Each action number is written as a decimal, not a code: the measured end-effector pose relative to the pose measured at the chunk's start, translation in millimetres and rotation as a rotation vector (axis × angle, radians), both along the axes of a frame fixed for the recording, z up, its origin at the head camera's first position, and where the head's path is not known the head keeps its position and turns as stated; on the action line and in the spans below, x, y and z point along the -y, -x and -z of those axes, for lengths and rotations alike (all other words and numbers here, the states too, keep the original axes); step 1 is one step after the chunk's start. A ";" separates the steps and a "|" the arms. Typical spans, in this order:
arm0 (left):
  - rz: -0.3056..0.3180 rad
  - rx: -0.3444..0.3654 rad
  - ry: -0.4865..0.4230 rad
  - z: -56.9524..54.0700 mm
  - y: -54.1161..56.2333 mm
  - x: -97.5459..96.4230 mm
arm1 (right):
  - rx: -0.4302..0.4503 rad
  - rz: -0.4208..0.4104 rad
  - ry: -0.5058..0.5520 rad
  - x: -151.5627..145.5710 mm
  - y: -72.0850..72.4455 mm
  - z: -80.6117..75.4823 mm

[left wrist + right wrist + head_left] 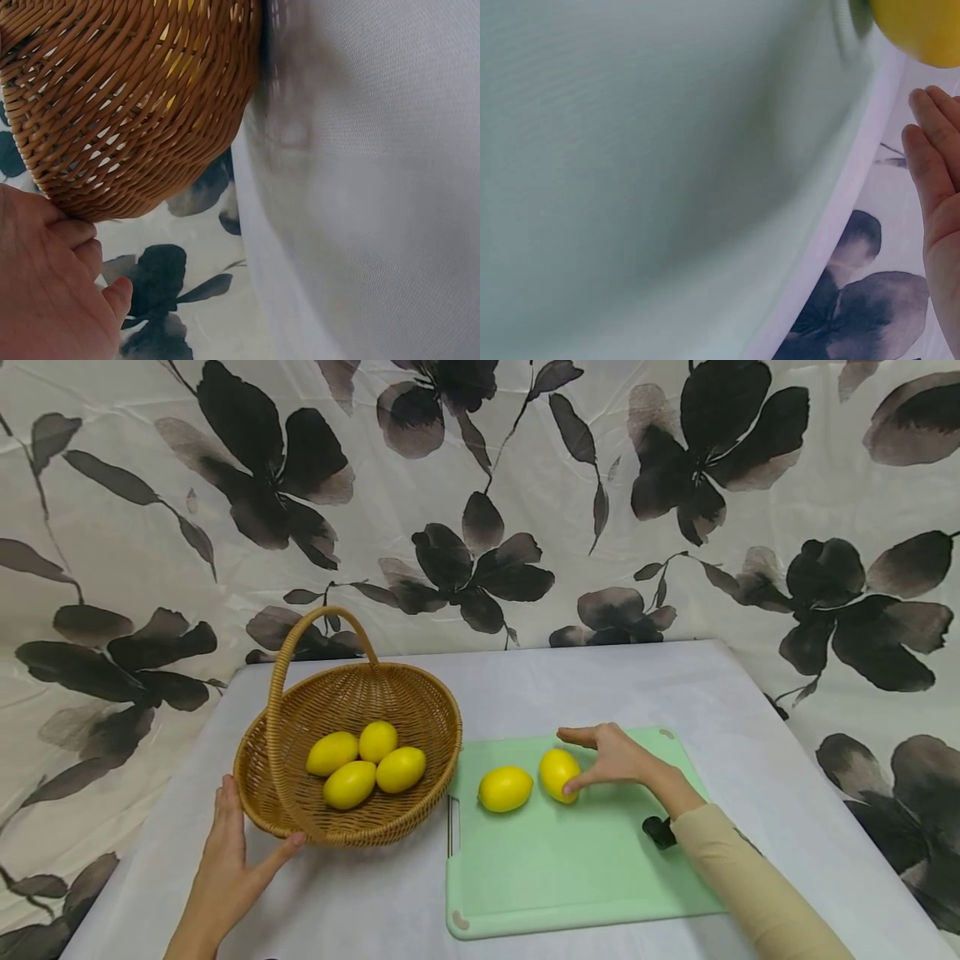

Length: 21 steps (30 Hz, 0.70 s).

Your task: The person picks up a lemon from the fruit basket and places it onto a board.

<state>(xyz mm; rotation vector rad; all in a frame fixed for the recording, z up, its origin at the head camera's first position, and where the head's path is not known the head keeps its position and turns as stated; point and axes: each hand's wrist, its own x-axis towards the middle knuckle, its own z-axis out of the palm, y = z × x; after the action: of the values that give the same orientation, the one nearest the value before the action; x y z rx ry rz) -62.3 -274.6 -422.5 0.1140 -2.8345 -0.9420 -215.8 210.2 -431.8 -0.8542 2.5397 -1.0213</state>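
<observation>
A wicker basket (420,693) with a tall handle stands on the left, holding several lemons (350,785). My left hand (225,868) touches its left side, fingers fairly straight and thumb spread along the near edge. In the left wrist view, that hand (52,277) lies against the basket's rim (127,214). Two more lemons lie on a light green cutting board (555,868). Around the right-hand lemon (557,774) my right hand (615,756) is spread wide, its thumb at the near side and its fingers beyond. The right wrist view shows straight fingers (930,161) below a lemon (922,30).
The left lemon (505,789) sits close beside the other on the board. A white cloth covers the table (337,902). Behind it hangs a floral fabric (570,527). A small black object (659,832) shows at the right wrist.
</observation>
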 end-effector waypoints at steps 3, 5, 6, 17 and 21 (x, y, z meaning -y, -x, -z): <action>0.002 -0.001 -0.003 -0.3 -0.4 0.1 | -0.022 0.003 0.006 1.6 2.3 -2.5; 0.003 -0.001 -0.006 -0.3 -0.6 -0.2 | -0.038 0.001 0.006 3.2 4.2 -4.2; 0.004 -0.004 -0.009 -0.2 -0.8 -0.3 | -0.048 -0.002 0.008 4.1 5.2 -5.3; 0.008 -0.024 -0.002 1.2 -1.3 -0.7 | -0.129 -0.024 0.038 18.6 16.5 -20.9; 0.012 -0.027 0.000 1.6 -1.2 0.0 | -0.149 -0.023 0.051 24.5 19.4 -24.6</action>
<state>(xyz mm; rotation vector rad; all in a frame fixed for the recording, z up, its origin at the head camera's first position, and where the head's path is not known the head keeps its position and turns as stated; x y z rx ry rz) -61.1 -274.6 -424.1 0.0845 -2.8139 -0.9382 -235.2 185.7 -407.3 -1.0060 2.6293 -1.0562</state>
